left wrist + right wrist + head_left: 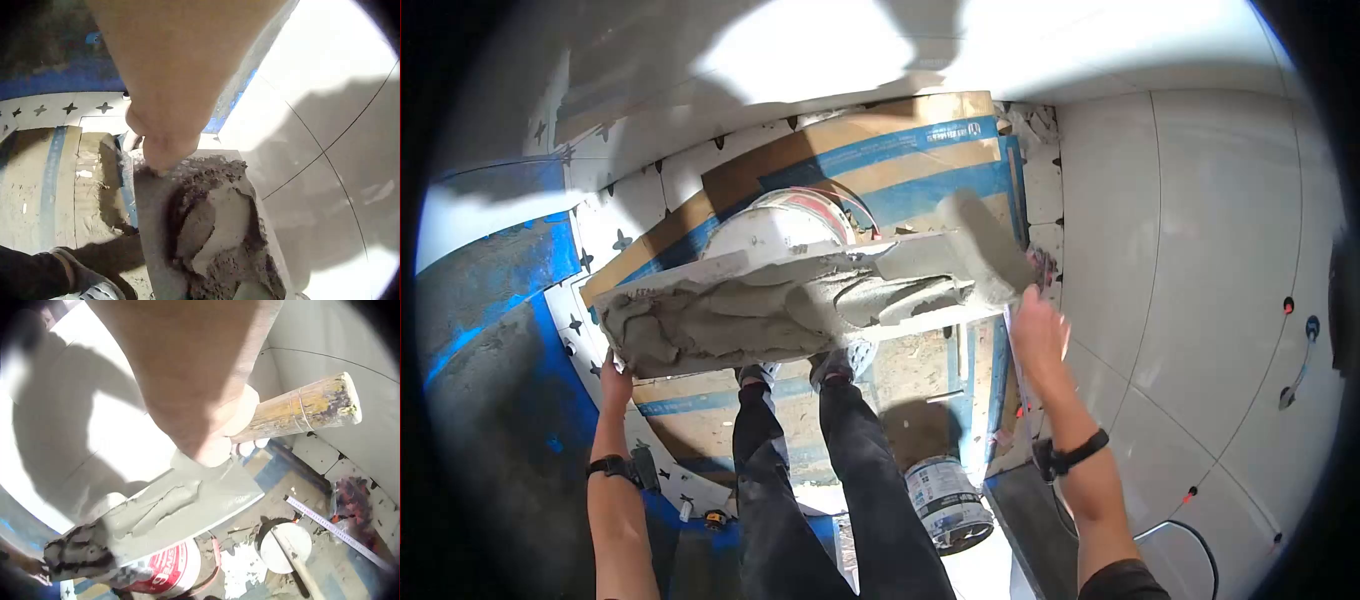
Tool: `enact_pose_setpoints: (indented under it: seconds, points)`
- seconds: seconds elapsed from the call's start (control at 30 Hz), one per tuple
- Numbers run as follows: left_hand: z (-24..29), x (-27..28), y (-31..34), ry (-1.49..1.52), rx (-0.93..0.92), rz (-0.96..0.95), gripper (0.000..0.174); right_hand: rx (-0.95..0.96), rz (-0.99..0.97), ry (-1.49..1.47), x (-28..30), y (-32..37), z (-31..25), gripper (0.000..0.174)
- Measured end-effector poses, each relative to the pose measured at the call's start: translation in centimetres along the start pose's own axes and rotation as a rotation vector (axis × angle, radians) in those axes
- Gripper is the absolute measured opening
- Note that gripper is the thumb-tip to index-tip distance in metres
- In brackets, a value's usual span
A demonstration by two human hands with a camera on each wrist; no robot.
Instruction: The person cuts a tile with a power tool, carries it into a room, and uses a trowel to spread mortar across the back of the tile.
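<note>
A long, narrow tile [925, 322] lies across the front of me, its upper face thickly spread with wet grey mortar [750, 315]. My left hand [617, 382] grips the tile's left end, fingertips partly hidden by the edge. At the opposite end, my right hand [1040, 335] holds a trowel [983, 243] with its coated grey blade against the mortar. The trowel's worn wooden handle [300, 411] sticks out past the fist in the right wrist view. Ridges and lumps of mortar show close to the left hand in the left wrist view.
Under the tile stands a white bucket [775, 225] with red lettering. Taped cardboard [880, 150] covers the floor around my feet. Another bucket [948, 505] stands at the lower right. A tape measure strip [337, 531] and a bag [353, 500] lie near the tiled wall [1200, 250].
</note>
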State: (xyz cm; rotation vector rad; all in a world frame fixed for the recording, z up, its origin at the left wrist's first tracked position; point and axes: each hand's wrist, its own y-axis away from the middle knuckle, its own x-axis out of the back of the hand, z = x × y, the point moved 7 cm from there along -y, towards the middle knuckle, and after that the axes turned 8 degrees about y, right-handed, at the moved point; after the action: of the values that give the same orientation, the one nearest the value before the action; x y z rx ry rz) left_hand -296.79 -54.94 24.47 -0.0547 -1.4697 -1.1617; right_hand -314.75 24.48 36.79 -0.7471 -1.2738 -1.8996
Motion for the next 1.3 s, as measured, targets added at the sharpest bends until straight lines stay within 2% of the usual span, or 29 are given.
enact_pose_setpoints:
  seconds: [0.17, 0.2, 0.23, 0.27, 0.3, 0.33, 0.37, 0.43, 0.47, 0.5, 0.53, 0.57, 0.63, 0.77, 0.83, 0.9, 0.93, 0.97, 1.03, 1.07, 1.1, 1.17, 1.2, 1.27, 1.3]
  points:
    - [1.2, 0.1, 0.0, -0.047, -0.111, 0.021, 0.063, -0.177, 0.071, -0.058, 1.3, -5.7, 4.0, 0.023]
    - [0.7, -0.3, -0.3, 0.003, -0.127, 0.028, 0.061, -0.18, 0.072, -0.062, 1.7, -5.4, 4.7, 0.023]
    - [-0.1, -0.2, -0.5, 0.053, -0.138, 0.037, 0.058, -0.17, 0.093, -0.198, 2.2, -4.7, 5.3, 0.025]
    - [0.4, 0.0, -0.1, 0.058, -0.06, -0.007, 0.057, -0.156, 0.111, -0.335, 2.7, -3.8, 5.6, 0.027]
    - [1.8, 0.3, 0.5, 0.04, -0.044, 0.022, 0.056, -0.146, 0.105, -0.344, 2.8, -2.5, 6.0, 0.027]
    - [2.2, 0.5, 0.8, 0.049, -0.06, -0.007, 0.055, -0.111, 0.023, -0.462, 2.1, -1.0, 5.9, 0.03]
    - [2.5, 0.5, 0.9, 0.061, -0.076, -0.034, 0.054, -0.075, -0.057, -0.579, 1.8, 0.5, 5.3, 0.032]
    - [2.4, 0.3, 0.7, 0.105, -0.117, -0.013, 0.053, 0.093, -0.041, -0.589, 3.4, 4.2, 2.6, 0.034]
    - [3.4, 0.3, 1.3, 0.318, -0.11, -0.055, 0.052, 0.101, -0.042, -0.591, 3.7, 5.4, 1.2, 0.034]
    - [4.1, 0.3, 1.6, 0.319, -0.108, -0.047, 0.052, 0.138, -0.108, -0.528, 3.8, 6.4, -0.8, 0.034]
    - [4.6, 0.4, 1.6, 0.193, -0.074, -0.044, 0.053, 0.172, -0.172, -0.466, 3.9, 7.1, -2.9, 0.033]
    - [4.4, 0.8, 1.5, 0.067, -0.04, -0.041, 0.053, 0.176, -0.167, -0.469, 4.6, 7.5, -4.9, 0.033]
    - [2.7, 0.3, 0.7, 0.099, -0.086, -0.035, 0.055, 0.336, -0.12, -0.267, 6.0, 8.1, -9.6, 0.027]
    - [0.0, -0.9, -0.6, 0.165, -0.131, -0.03, 0.058, 0.267, -0.16, -0.133, 3.1, 6.2, -13.7, 0.028]
    - [-0.2, -0.5, -0.4, 0.147, -0.137, 0.013, 0.059, 0.075, -0.08, -0.14, 1.5, 3.8, -12.4, 0.029]
    - [1.9, 0.1, 0.4, 0.311, -0.082, -0.104, 0.061, 0.035, 0.051, -0.132, 3.6, 3.5, -12.1, 0.02]
    - [0.3, -0.3, -0.3, 0.356, -0.043, -0.023, 0.058, -0.024, 0.05, -0.159, 3.5, 3.4, -11.7, 0.022]
    - [0.3, 0.0, -0.5, 0.364, -0.05, -0.024, 0.058, -0.028, 0.058, -0.155, 4.2, 3.9, -12.0, 0.022]
    - [0.5, -0.9, -0.8, 1.145, 0.107, -0.219, 0.061, -0.125, 0.012, -0.256, 5.3, 6.1, -12.5, 0.027]
    - [0.2, -0.9, -0.8, 1.169, 0.101, -0.188, 0.051, -0.123, -0.011, -0.265, 5.8, 7.7, -13.5, 0.032]
    - [0.1, -1.0, -0.8, 1.17, 0.102, -0.193, 0.051, -0.043, -0.006, -0.251, 5.9, 9.2, -14.9, 0.033]
    - [-1.1, -1.3, -0.8, 1.306, 0.292, 0.003, 0.025, 0.074, -0.094, -0.249, 5.7, 12.1, -17.8, 0.03]
    - [-1.5, -1.5, -0.7, 1.365, 0.385, 0.1, 0.018, 0.085, -0.15, -0.22, 5.2, 13.1, -18.7, 0.028]
    - [-1.6, -1.2, -0.4, 1.349, 0.384, 0.123, 0.02, 0.074, -0.23, -0.203, 3.2, 13.4, -18.9, 0.025]
    - [-1.5, -0.9, 0.1, 1.334, 0.394, 0.157, 0.023, 0.015, -0.205, -0.184, 2.3, 12.7, -18.0, 0.025]
